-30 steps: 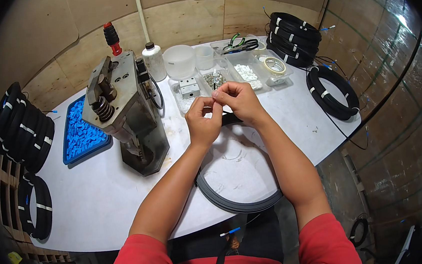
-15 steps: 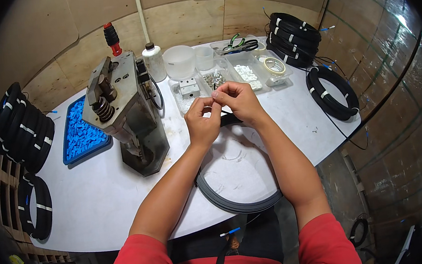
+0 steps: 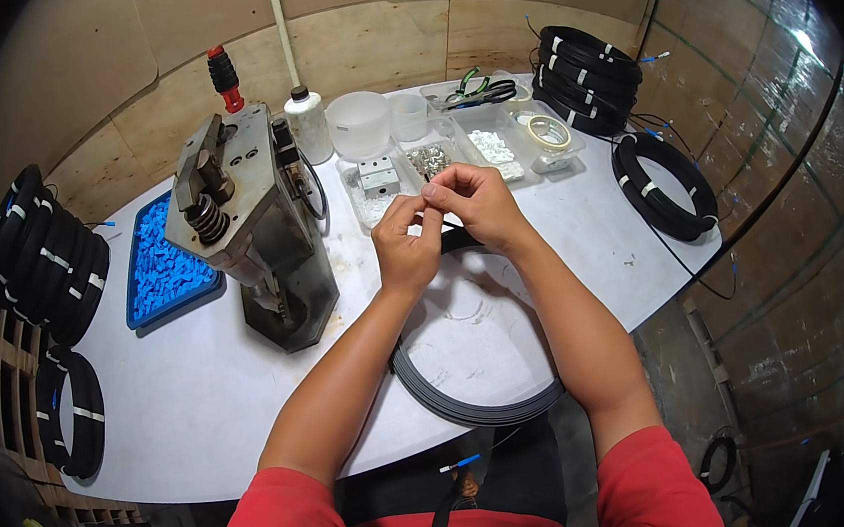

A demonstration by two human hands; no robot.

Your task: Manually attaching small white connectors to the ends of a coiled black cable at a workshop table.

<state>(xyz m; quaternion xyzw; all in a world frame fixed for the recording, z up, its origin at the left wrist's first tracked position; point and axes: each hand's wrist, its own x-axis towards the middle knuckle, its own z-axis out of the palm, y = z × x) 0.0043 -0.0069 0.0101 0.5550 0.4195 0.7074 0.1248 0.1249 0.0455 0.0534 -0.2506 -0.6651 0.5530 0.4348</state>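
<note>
- Left hand [image 3: 408, 250]: thumb and index closed together, touching right fingertips; can't tell what's between them, hidden.
- Right hand [image 3: 482, 206]: thumb and index pinched shut on thin dark piece [image 3: 427, 178], tip poking up above fingers.
- Thin dark piece is at the meeting point of both hands, above table [image 3: 188, 404], just in front of bin of metal parts [image 3: 421, 156].
- Grey-black cable coil [image 3: 481, 416] lies at near table edge, between forearms, partly covered by them.
- Metal press [image 3: 302, 264] stands left of hands; blue tray [image 3: 180, 311] of small blue pieces beside it.
- Bin of white pieces [image 3: 490, 147] right of metal parts.
- Tied black coils stacked at left [image 3: 50, 261] and far right [image 3: 587, 83].
</note>
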